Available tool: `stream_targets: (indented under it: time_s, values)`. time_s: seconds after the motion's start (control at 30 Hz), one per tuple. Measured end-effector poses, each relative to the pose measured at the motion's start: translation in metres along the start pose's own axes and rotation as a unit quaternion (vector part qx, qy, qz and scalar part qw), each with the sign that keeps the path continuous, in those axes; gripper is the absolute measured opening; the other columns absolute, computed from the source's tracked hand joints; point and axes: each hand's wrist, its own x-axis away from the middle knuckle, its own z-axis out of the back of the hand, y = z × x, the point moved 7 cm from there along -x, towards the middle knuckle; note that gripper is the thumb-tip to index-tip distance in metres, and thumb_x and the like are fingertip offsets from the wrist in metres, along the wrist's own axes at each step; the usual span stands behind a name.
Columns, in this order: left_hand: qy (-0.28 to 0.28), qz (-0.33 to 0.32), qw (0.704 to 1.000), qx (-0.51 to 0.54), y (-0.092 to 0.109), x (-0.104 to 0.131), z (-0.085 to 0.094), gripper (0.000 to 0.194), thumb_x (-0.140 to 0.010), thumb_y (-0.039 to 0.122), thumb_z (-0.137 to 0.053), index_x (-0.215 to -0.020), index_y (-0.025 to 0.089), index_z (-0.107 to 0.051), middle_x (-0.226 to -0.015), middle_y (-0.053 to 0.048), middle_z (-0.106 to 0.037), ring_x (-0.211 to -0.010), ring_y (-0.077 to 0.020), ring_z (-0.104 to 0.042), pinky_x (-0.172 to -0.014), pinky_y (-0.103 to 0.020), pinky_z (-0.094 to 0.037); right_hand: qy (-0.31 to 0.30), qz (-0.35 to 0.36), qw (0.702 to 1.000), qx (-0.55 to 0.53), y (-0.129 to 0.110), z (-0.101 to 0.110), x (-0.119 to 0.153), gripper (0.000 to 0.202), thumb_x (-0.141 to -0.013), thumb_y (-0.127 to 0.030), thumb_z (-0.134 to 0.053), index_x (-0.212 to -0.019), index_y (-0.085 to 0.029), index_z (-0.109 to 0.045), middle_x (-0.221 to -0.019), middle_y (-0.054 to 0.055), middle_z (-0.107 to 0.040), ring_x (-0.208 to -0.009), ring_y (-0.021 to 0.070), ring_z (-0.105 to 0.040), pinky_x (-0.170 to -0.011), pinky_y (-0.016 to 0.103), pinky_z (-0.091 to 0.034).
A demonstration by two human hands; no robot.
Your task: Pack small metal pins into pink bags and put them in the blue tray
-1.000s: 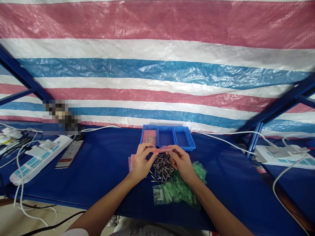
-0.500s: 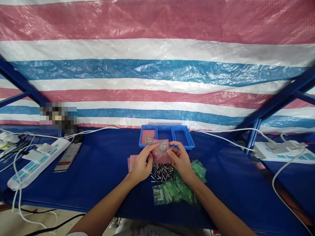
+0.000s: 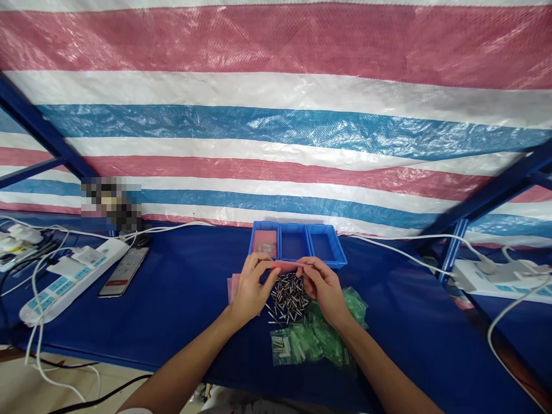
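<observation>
Between my hands is a pink plastic bag (image 3: pixel 288 265), seen nearly edge-on as a thin strip. My left hand (image 3: pixel 251 283) pinches its left end between thumb and fingers. The right end is pinched by my right hand (image 3: pixel 323 286). Beneath the bag lies a pile of small dark and silver metal pins (image 3: pixel 288 302). Green plastic bags (image 3: pixel 319 336) with small parts inside are heaped near my right forearm. More pink bags (image 3: pixel 233 286) lie partly hidden behind my left hand. Another pink bag (image 3: pixel 264 238) sits in the left compartment of the blue divided tray (image 3: pixel 326 264).
On the left are a white power strip (image 3: pixel 73 282) with plugs and cables, and a phone (image 3: pixel 125 272). A second power strip (image 3: pixel 509 279) lies at the right. Blue metal frame posts (image 3: pixel 455 250) rise at the sides; a striped tarp (image 3: pixel 276 132) hangs behind.
The pink bag has tipped from facing me to nearly edge-on, still held at both ends. The camera view has shifted slightly.
</observation>
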Motion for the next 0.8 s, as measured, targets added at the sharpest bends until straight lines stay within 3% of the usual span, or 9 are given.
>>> stream_targets:
  time_s: [0.07, 0.13, 0.23, 0.3, 0.43, 0.57, 0.67, 0.8]
  values:
    - [-0.015, 0.026, 0.999, 0.012, -0.005, 0.002, -0.004, 0.014, -0.107, 0.028, -0.058, -0.110, 0.021, -0.070, -0.105, -0.008, -0.069, -0.102, -0.0226, -0.065, -0.091, -0.037, -0.054, -0.004, 0.006, 1.000, 0.006, 0.000, -0.001, 0.000, 0.029, -0.088, -0.048, -0.078, -0.100, -0.023, -0.069, -0.077, -0.002, -0.063, -0.045, 0.0072, -0.034, -0.039, 0.022, -0.025]
    - [-0.026, 0.060, 0.997, 0.034, -0.012, 0.007, -0.010, 0.016, -0.108, 0.031, -0.058, -0.116, 0.021, -0.067, -0.099, -0.006, -0.070, -0.091, -0.0205, -0.067, -0.082, -0.034, -0.056, -0.001, 0.007, 1.000, 0.018, 0.001, 0.000, -0.001, 0.030, -0.088, -0.049, -0.080, -0.094, -0.023, -0.066, -0.064, -0.006, -0.052, -0.044, 0.0070, -0.030, -0.040, 0.022, -0.022]
    - [-0.030, 0.077, 0.992, 0.094, -0.020, 0.015, -0.017, 0.048, -0.108, 0.033, -0.057, -0.152, 0.021, -0.042, -0.096, -0.004, -0.069, -0.077, -0.0174, -0.066, -0.071, -0.031, -0.057, 0.007, 0.008, 1.000, 0.029, 0.002, 0.002, -0.002, 0.032, -0.090, -0.053, -0.078, -0.092, -0.024, -0.063, -0.054, -0.010, -0.038, -0.042, 0.0078, -0.026, -0.041, 0.022, -0.021]
    - [-0.049, 0.065, 0.993, 0.091, -0.020, 0.017, -0.021, 0.058, -0.109, 0.032, -0.055, -0.160, 0.022, -0.030, -0.098, -0.004, -0.068, -0.075, -0.0164, -0.066, -0.071, -0.031, -0.059, 0.018, 0.010, 0.999, 0.028, 0.002, 0.004, -0.002, 0.034, -0.090, -0.055, -0.077, -0.095, -0.025, -0.063, -0.052, -0.010, -0.037, -0.042, 0.0086, -0.026, -0.041, 0.022, -0.022]
    - [-0.108, -0.018, 0.994, 0.031, -0.008, 0.016, -0.022, 0.042, -0.110, 0.021, -0.046, -0.151, 0.025, -0.052, -0.111, -0.009, -0.069, -0.096, -0.0202, -0.070, -0.090, -0.036, -0.061, 0.021, 0.012, 0.999, 0.023, 0.002, 0.005, -0.003, 0.034, -0.090, -0.055, -0.077, -0.096, -0.025, -0.062, -0.055, -0.010, -0.039, -0.043, 0.0087, -0.028, -0.040, 0.022, -0.022]
    - [-0.106, -0.081, 0.991, -0.008, -0.001, 0.015, -0.019, 0.050, -0.107, 0.010, -0.039, -0.152, 0.026, -0.054, -0.129, -0.014, -0.063, -0.121, -0.0243, -0.063, -0.105, -0.044, -0.056, 0.031, 0.019, 0.999, -0.005, 0.001, 0.004, -0.003, 0.036, -0.086, -0.051, -0.082, -0.096, -0.026, -0.057, -0.069, -0.007, -0.050, -0.045, 0.0067, -0.030, -0.040, 0.021, -0.023]
    - [-0.095, -0.078, 0.992, -0.016, -0.002, 0.014, -0.019, 0.049, -0.106, 0.011, -0.047, -0.153, 0.027, -0.054, -0.127, -0.013, -0.061, -0.120, -0.0245, -0.061, -0.105, -0.044, -0.055, 0.033, 0.026, 0.999, -0.010, -0.004, 0.004, -0.003, 0.034, -0.086, -0.048, -0.082, -0.095, -0.026, -0.057, -0.073, -0.006, -0.051, -0.048, 0.0078, -0.034, -0.042, 0.021, -0.026]
    - [-0.077, -0.042, 0.996, 0.005, -0.002, 0.010, -0.017, 0.038, -0.106, 0.018, -0.055, -0.142, 0.025, -0.063, -0.114, -0.010, -0.061, -0.109, -0.0234, -0.061, -0.097, -0.041, -0.055, 0.036, 0.024, 0.998, 0.037, -0.007, 0.008, -0.002, 0.025, -0.090, -0.047, -0.076, -0.093, -0.022, -0.070, -0.071, -0.002, -0.053, -0.050, 0.0096, -0.032, -0.043, 0.024, -0.021]
